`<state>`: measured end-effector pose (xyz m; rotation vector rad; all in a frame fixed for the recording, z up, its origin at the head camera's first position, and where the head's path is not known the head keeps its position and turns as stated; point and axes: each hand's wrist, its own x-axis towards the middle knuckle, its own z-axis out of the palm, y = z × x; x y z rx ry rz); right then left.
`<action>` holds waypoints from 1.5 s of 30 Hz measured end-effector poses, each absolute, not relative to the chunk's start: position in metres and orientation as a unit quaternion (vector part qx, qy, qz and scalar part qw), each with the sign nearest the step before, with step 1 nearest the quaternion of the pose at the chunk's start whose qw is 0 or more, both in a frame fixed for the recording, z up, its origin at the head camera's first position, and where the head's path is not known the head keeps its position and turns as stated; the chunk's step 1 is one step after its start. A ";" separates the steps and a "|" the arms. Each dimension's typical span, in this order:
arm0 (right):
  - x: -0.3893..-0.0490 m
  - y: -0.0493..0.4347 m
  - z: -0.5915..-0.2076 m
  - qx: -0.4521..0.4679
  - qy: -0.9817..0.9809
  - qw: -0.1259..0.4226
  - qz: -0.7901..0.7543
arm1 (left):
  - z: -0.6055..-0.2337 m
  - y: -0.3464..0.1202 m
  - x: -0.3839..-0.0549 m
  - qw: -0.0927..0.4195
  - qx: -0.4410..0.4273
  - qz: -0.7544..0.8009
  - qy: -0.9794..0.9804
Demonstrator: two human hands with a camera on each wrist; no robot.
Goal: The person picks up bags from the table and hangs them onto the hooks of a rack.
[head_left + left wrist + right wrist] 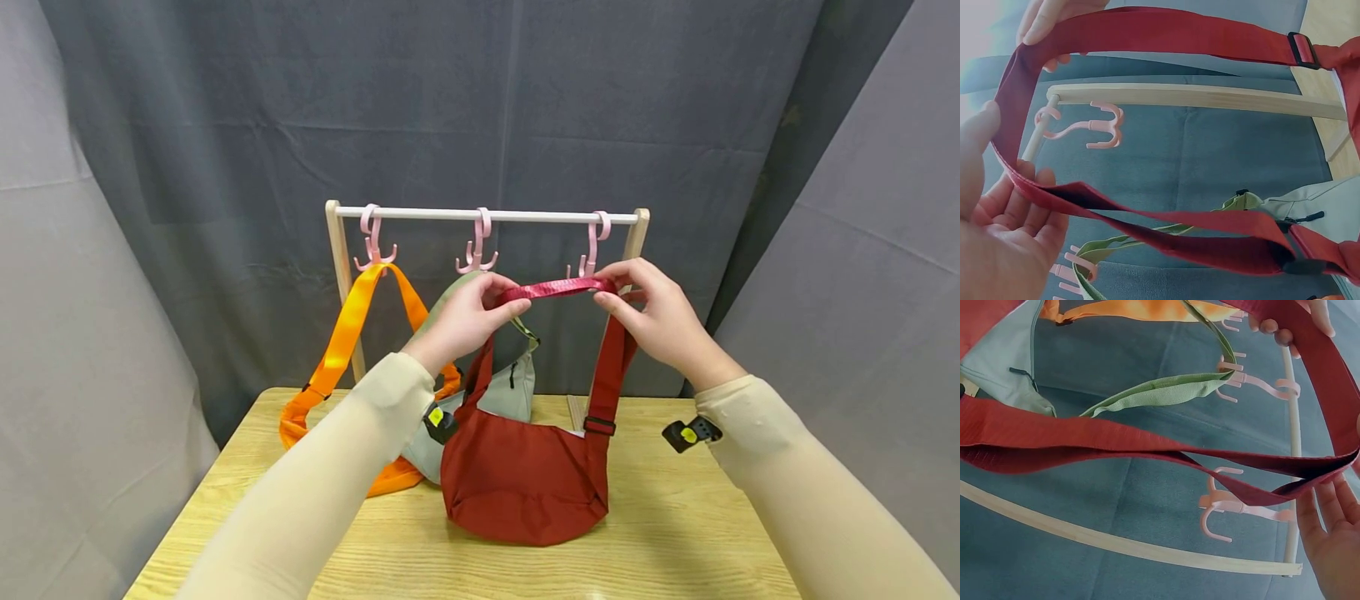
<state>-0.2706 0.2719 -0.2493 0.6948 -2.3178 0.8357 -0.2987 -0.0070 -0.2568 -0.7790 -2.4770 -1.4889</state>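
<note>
A dark red shoulder bag (525, 479) hangs below its wide strap (555, 288), held up in front of the rack; whether its base touches the table cannot be told. My left hand (467, 318) pinches the strap's top between thumb and fingers. At the other end of that stretch, my right hand (660, 321) grips it the same way, so the strap runs nearly level between them. Just behind the right fingers is the right pink hook (592, 250), with nothing on it. In the left wrist view the same hook (1107, 125) shows through the strap's loop.
A white rail (420, 214) on wooden posts carries three pink hooks. An orange bag's strap (352, 321) hangs on the left hook, and a pale green bag (517, 387) hangs from the middle hook (477, 246). Beneath stands a wooden table (675, 517); grey curtains surround it.
</note>
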 end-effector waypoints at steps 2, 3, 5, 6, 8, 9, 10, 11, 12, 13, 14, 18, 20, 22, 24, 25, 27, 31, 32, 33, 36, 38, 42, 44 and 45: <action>-0.271 0.272 -0.249 0.255 -0.868 0.284 0.316 | -0.258 -0.006 -0.299 0.076 -0.266 -0.506 -0.817; -0.270 0.272 -0.248 0.251 -0.870 0.283 0.318 | -0.259 -0.005 -0.300 0.078 -0.270 -0.511 -0.812; -0.269 0.272 -0.247 0.240 -0.873 0.278 0.319 | -0.260 -0.004 -0.300 0.084 -0.275 -0.517 -0.806; -0.269 0.272 -0.246 0.236 -0.875 0.276 0.321 | -0.260 -0.004 -0.300 0.087 -0.278 -0.519 -0.804; -0.268 0.273 -0.245 0.227 -0.876 0.276 0.324 | -0.260 -0.004 -0.300 0.092 -0.281 -0.519 -0.802; -0.267 0.274 -0.244 0.224 -0.876 0.276 0.325 | -0.261 -0.004 -0.300 0.095 -0.280 -0.516 -0.804; -0.267 0.274 -0.243 0.222 -0.876 0.277 0.327 | -0.261 -0.005 -0.300 0.096 -0.280 -0.513 -0.805; -0.266 0.275 -0.242 0.221 -0.876 0.278 0.328 | -0.260 -0.005 -0.300 0.096 -0.280 -0.510 -0.807; -0.265 0.276 -0.241 0.220 -0.875 0.278 0.329 | -0.260 -0.006 -0.300 0.097 -0.280 -0.507 -0.810; -0.265 0.277 -0.240 0.219 -0.875 0.279 0.330 | -0.260 -0.007 -0.299 0.097 -0.279 -0.502 -0.813; -0.265 0.277 -0.239 0.218 -0.875 0.279 0.332 | -0.260 -0.008 -0.299 0.098 -0.279 -0.498 -0.815; -0.264 0.279 -0.238 0.221 -0.869 0.283 0.339 | -0.259 -0.010 -0.299 0.102 -0.276 -0.483 -0.825; -0.264 0.279 -0.237 0.223 -0.866 0.286 0.344 | -0.259 -0.010 -0.299 0.101 -0.275 -0.481 -0.826; -0.264 0.280 -0.237 0.223 -0.864 0.287 0.348 | -0.258 -0.008 -0.299 0.100 -0.271 -0.482 -0.827; -0.265 0.280 -0.238 0.221 -0.864 0.287 0.350 | -0.258 -0.007 -0.299 0.100 -0.264 -0.485 -0.828; -0.265 0.280 -0.238 0.219 -0.864 0.286 0.352 | -0.258 -0.006 -0.299 0.099 -0.261 -0.489 -0.826; -0.266 0.281 -0.239 0.217 -0.864 0.284 0.355 | -0.258 -0.003 -0.299 0.096 -0.256 -0.500 -0.822; -0.268 0.282 -0.242 0.203 -0.866 0.274 0.365 | -0.258 0.002 -0.299 0.093 -0.248 -0.526 -0.808; -0.268 0.282 -0.242 0.201 -0.866 0.272 0.368 | -0.258 0.004 -0.299 0.093 -0.245 -0.532 -0.806; -0.269 0.281 -0.243 0.198 -0.867 0.270 0.370 | -0.258 0.005 -0.298 0.093 -0.241 -0.536 -0.804; -0.270 0.279 -0.244 0.181 -0.868 0.265 0.378 | -0.258 0.008 -0.297 0.087 -0.226 -0.551 -0.798; -0.270 0.278 -0.245 0.171 -0.868 0.263 0.386 | -0.257 0.010 -0.297 0.082 -0.216 -0.561 -0.795; -0.271 0.275 -0.247 0.152 -0.866 0.256 0.402 | -0.257 0.015 -0.296 0.084 -0.196 -0.574 -0.790; -0.272 0.274 -0.247 0.145 -0.865 0.253 0.409 | -0.257 0.018 -0.296 0.089 -0.189 -0.578 -0.789; -0.272 0.274 -0.247 0.141 -0.864 0.251 0.412 | -0.257 0.019 -0.296 0.091 -0.185 -0.579 -0.789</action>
